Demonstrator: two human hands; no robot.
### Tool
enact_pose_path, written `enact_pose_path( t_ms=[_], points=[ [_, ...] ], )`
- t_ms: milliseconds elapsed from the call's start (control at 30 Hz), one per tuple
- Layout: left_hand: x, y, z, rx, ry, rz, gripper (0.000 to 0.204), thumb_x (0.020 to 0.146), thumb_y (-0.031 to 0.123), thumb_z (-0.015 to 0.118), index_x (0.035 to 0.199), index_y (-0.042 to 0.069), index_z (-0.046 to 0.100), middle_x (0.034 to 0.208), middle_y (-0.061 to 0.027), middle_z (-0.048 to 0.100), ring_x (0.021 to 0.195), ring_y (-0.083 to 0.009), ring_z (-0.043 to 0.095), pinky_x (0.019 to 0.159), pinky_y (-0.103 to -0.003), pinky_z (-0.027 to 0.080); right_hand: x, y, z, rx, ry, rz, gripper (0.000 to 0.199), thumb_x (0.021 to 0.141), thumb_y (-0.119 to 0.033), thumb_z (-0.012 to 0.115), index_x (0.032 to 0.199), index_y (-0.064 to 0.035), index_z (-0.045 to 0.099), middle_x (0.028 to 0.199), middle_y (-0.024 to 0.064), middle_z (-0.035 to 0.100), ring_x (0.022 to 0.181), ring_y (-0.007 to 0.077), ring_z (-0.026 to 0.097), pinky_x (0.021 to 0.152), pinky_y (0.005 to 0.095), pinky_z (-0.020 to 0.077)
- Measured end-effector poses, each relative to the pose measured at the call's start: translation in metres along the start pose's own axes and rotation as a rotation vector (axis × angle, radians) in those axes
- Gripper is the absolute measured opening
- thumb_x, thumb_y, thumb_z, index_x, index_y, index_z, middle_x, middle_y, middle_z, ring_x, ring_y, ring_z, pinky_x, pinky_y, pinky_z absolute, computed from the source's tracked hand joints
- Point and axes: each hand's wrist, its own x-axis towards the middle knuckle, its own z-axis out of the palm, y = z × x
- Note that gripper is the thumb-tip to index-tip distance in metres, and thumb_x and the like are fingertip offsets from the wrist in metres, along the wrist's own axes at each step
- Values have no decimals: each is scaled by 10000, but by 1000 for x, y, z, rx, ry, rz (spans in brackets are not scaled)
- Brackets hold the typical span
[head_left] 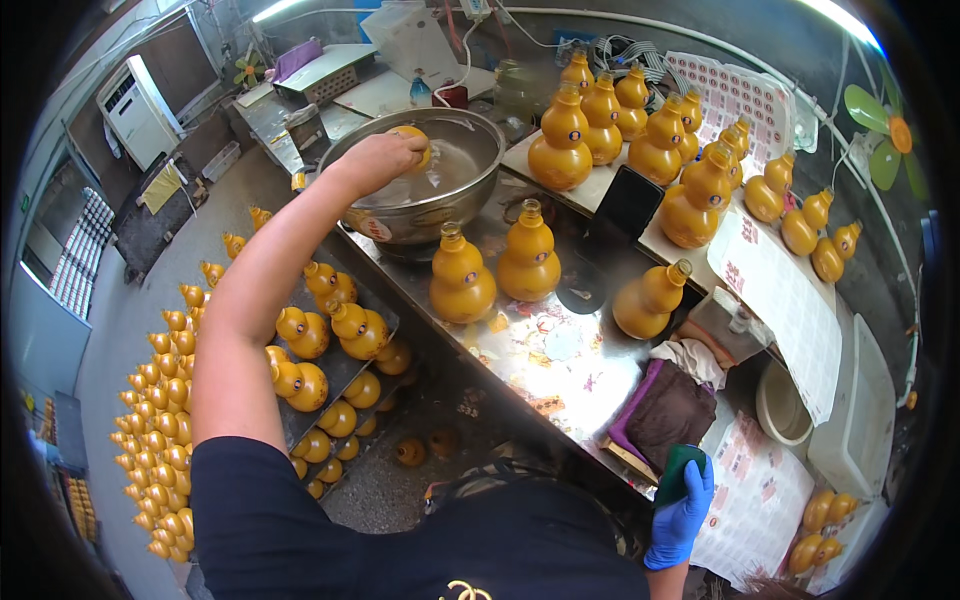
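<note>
My bare left hand (382, 162) reaches over a wide metal bowl (490, 150) on the bench's far side. Its fingers close on a rounded yellow thing (412, 145), partly hidden, whose kind I cannot make out. Water appears to lie in the bowl. Low on the right, my right hand (682, 515), in a blue glove, grips a dark green pad-like block (680, 474) beside a dark brown cloth with a purple edge (668, 410). Three yellow gourd-shaped bottles stand on the metal bench: one on the left (462, 275), one beside it (529, 255), and one farther right (648, 300).
More gourd bottles (560, 145) crowd a raised board at the back right, by a black phone-like slab (625, 205). Printed sheets (775, 290) hang over its edge. Racked bottles (360, 330) sit below left, and many cover the floor (155, 430). A green fan (885, 130) is at right.
</note>
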Motion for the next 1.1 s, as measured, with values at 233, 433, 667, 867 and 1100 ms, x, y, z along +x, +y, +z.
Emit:
enact_pose_path(
  t_ms=[233, 433, 667, 867, 1100],
  points=[
    [23, 2, -4, -150, 8, -153, 126, 872, 180, 576, 955, 91, 611, 950, -69, 543, 942, -270, 587, 776, -392, 481, 1, -4, -26, 0, 34, -15, 252, 891, -165, 563, 1107, -39, 598, 963, 24, 616, 811, 101, 553, 698, 220, 434],
    [43, -10, 3, -186, -2, 26, 173, 847, 153, 584, 1007, 91, 565, 1031, -102, 572, 1017, -302, 566, 833, -407, 460, 3, 2, -35, 38, 110, -11, 274, 892, -175, 574, 1141, -64, 595, 1023, 20, 621, 860, 114, 573, 721, 241, 449],
    [12, -36, 21, -256, 137, -421, 182, 857, 188, 590, 953, 38, 556, 1000, -178, 604, 947, -385, 586, 792, -459, 482, -1, -2, -37, 135, 120, 32, 257, 900, -94, 548, 1135, 8, 574, 1070, 76, 618, 974, 169, 587, 909, 278, 438],
    [-27, -50, -23, -272, 481, -650, 210, 868, 219, 642, 891, 21, 575, 848, -157, 619, 831, -325, 618, 726, -403, 478, 0, 1, -48, 224, 128, 222, 300, 930, -320, 538, 1129, -106, 601, 992, 20, 618, 823, 168, 561, 752, 288, 441],
    [-25, 14, -141, -651, 770, -482, 204, 984, 230, 532, 1088, 83, 629, 1115, -48, 652, 1040, -174, 610, 905, -312, 489, 22, -7, -38, 613, -348, 317, 344, 972, -369, 474, 739, -124, 536, 681, -3, 493, 602, 136, 477, 553, 270, 380]
  ],
)
